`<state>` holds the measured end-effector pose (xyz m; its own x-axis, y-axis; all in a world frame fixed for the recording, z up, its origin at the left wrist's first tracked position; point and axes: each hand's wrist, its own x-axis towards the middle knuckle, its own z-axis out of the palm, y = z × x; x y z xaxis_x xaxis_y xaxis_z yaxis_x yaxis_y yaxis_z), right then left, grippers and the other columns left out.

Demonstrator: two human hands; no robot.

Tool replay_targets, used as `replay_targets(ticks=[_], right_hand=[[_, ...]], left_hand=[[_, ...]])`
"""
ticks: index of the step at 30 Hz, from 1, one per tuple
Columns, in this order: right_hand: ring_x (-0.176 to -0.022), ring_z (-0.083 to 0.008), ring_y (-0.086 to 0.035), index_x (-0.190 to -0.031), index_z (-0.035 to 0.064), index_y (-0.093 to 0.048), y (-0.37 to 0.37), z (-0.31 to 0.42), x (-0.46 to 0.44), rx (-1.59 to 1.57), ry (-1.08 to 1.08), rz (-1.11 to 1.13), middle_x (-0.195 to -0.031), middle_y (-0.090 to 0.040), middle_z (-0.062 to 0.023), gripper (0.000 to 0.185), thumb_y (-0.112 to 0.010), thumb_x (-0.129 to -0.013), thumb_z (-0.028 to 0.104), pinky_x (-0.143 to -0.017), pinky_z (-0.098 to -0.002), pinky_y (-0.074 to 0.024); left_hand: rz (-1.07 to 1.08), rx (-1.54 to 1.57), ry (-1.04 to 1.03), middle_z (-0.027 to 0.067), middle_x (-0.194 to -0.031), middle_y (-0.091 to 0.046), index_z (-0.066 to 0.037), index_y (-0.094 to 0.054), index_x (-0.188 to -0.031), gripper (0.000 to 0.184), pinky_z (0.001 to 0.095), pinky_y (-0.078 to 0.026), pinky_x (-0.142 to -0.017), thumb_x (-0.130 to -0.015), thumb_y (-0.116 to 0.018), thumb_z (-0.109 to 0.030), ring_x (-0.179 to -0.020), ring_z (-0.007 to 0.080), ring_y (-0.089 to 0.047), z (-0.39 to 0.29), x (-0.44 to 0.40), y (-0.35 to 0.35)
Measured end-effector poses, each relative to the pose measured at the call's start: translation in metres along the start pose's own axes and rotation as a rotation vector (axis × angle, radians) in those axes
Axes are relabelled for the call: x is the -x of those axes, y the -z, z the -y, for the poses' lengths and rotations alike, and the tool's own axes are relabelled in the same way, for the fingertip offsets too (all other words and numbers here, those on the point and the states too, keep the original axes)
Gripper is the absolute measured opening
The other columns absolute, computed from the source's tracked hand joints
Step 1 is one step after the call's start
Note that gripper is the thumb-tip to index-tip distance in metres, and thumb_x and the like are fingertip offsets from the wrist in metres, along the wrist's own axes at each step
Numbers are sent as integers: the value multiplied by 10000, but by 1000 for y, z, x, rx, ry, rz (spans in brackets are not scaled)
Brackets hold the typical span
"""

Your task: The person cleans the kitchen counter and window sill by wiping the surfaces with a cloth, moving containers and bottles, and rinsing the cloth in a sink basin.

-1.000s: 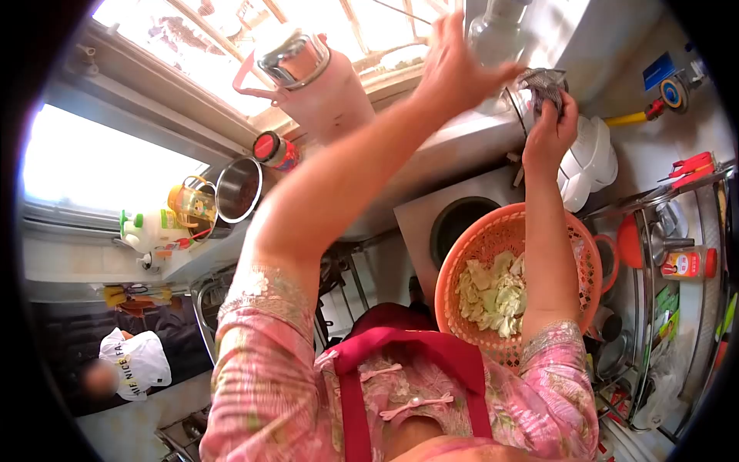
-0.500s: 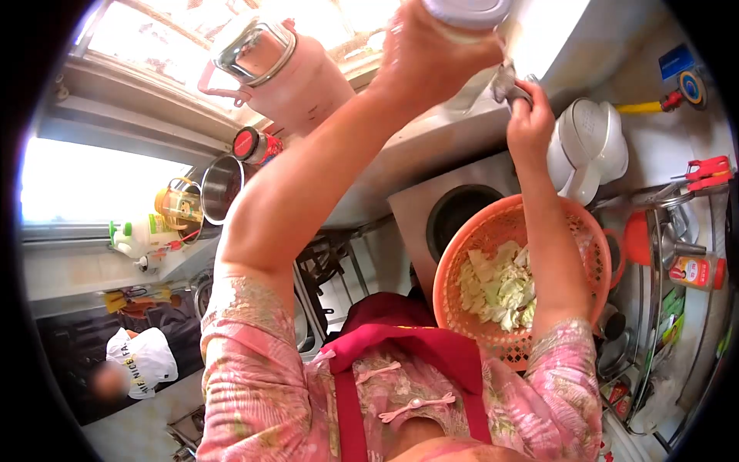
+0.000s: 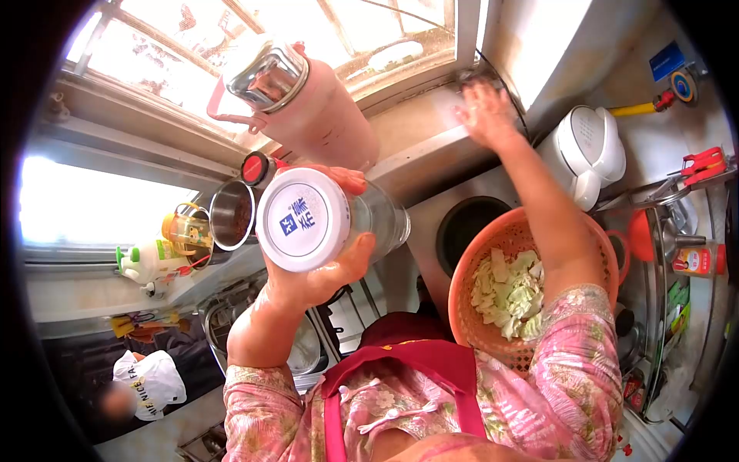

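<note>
Left hand: closed around the jar at its lid end, thumb on the near side, fingers over the far side. The grip is wide, set by the jar's girth. The jar is clear glass, tilted, its white lid facing the camera and its base pointing right of the grip.

Right hand: palm down at the sill's corner, fingers extended and spread, grip wide. A dark cloth shows at the fingertips, blurred; whether it is pinched cannot be told.

Beyond the left grip, the pink flask stands on the sill by the window. Left of the grip are a steel pot and a yellow-topped cup; the red cap is just beyond the lid.

Nearer the body than the right grip, the orange basket holds cut leaves, beside a dark pan. A white jug is right of that grip.
</note>
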<state>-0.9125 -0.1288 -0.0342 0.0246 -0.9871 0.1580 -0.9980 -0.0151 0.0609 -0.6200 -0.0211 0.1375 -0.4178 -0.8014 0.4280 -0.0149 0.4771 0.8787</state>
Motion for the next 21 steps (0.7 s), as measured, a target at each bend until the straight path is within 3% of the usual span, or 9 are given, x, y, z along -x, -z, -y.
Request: replay_targets(ticks=[2,6,9,14,17,21], right_hand=[[-1307,-304,-329,-1290,11,-434,37,-10,7,-119,-42,38,-1383,-385,-172,600,-440,-904,471,-1036,-503,-288],[-1293,-335,-335,-1292,-25,-411,46,-7,-4,-243,-98,148,-1367,-386,-203,668,-453,-889,505,-1039,-465,-308],[-1278,-322,-361,-1296,-19,-414,21,-9,-4,-57,-236,53,-1367,-390,-194,680,-456,-883,519,-1035,-437,-324],[-1254,-339,-385,-1222,-50,-481,13,13,11,-192,-496,-70,-1311,-432,-249,680,-495,-860,525,-1005,-424,-353],[-1263,-342,-373,-1211,-55,-486,26,37,45,-77,-400,-108,-1323,-430,-240,665,-500,-859,509,-1018,-469,-324],[-1306,-321,-325,-1241,-19,-470,44,85,55,-199,-198,-31,-1365,-406,-191,608,-488,-876,467,-1049,-538,-245]], left_hand=[[-15,-13,22,87,-975,-604,-8,-507,-1029,482,320,-441,-855,-610,-730,-98,-915,168,-567,2,2,1],[-53,9,55,76,-960,-627,-6,-548,-992,436,297,-455,-830,-598,-722,-74,-887,148,-583,9,-1,-12],[-61,19,101,48,-944,-644,-16,-586,-972,399,266,-461,-815,-598,-718,-61,-859,120,-594,8,1,-23],[-70,6,178,36,-931,-645,-30,-610,-941,353,255,-463,-808,-607,-712,-84,-849,112,-596,1,9,-21],[-80,-12,141,35,-924,-644,-34,-619,-917,325,254,-463,-803,-609,-705,-92,-846,114,-597,4,14,-15],[-54,-105,133,31,-915,-642,-23,-607,-931,347,257,-458,-818,-607,-705,-96,-839,120,-600,3,23,-6]])
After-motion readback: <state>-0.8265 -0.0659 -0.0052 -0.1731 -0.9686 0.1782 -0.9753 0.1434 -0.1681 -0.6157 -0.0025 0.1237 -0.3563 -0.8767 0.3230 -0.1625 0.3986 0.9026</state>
